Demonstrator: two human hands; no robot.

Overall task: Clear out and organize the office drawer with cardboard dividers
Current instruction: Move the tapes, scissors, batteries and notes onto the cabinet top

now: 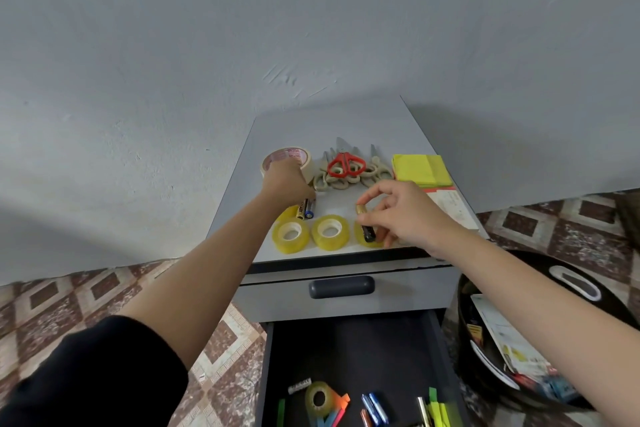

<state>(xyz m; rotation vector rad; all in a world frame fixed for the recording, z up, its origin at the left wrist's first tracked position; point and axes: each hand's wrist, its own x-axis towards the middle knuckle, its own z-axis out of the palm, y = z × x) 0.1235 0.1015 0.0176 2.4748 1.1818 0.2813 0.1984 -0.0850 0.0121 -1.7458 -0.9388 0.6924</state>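
Nearest the lens, the open drawer (356,350) is pulled out below a closed drawer with a dark handle (341,286). On its dark floor lie a loose tape roll (320,399), coloured sticky flags (335,410), blue pens (375,407) and green highlighters (438,413). A black bin (561,282) holding papers (502,333) stands on the patterned floor tiles (52,298) just right of the cabinet. On the cabinet top (346,125), a masking tape roll (287,159) sits toward the left edge, a pile of scissors (346,165) with a red-handled pair uppermost lies mid-top, and a yellow sticky-note pad (420,170) lies at the right edge above a white paper pad (453,210). Clear yellowish tape rolls (291,236) stand in a row along the front edge; the right-most one is partly hidden by the right hand. Both bare forearms reach forward over the open drawer, the left in a black sleeve (86,374) pushed above the elbow. The left hand (287,184) is seen from its back, knuckles up, fingers curled down onto the ends of two batteries (306,210) near the left edge, covering part of the masking tape roll; whether it grasps them or only touches them cannot be told. The right hand (405,215) hovers over the front edge, thumb and forefinger pinching a gold-and-black battery (365,225), the remaining fingers loosely bent.
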